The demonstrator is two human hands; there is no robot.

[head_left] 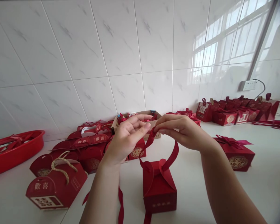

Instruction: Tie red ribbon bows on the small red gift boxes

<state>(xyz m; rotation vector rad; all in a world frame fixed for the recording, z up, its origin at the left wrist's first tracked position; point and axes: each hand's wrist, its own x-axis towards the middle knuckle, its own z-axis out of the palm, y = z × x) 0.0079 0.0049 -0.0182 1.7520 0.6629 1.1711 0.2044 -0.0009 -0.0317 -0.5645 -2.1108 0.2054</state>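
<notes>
A small red gift box (159, 189) stands on the white counter (266, 183) in front of me, its curved top flaps upright. A red ribbon (172, 157) rises from the box in a loop to my hands. My left hand (127, 137) pinches one part of the ribbon with thumb and fingers. My right hand (182, 129) pinches the ribbon just to the right, fingertips nearly touching the left hand. Loose ribbon ends (120, 203) trail down beside and under the box.
A pile of flat and folded red boxes (88, 147) lies at the left, one with a rope handle (60, 165). A red tray (12, 151) sits far left. A finished box with a bow (236, 152) stands right; several more boxes (233, 112) line the tiled wall. A cardboard box (142, 116) sits behind my hands.
</notes>
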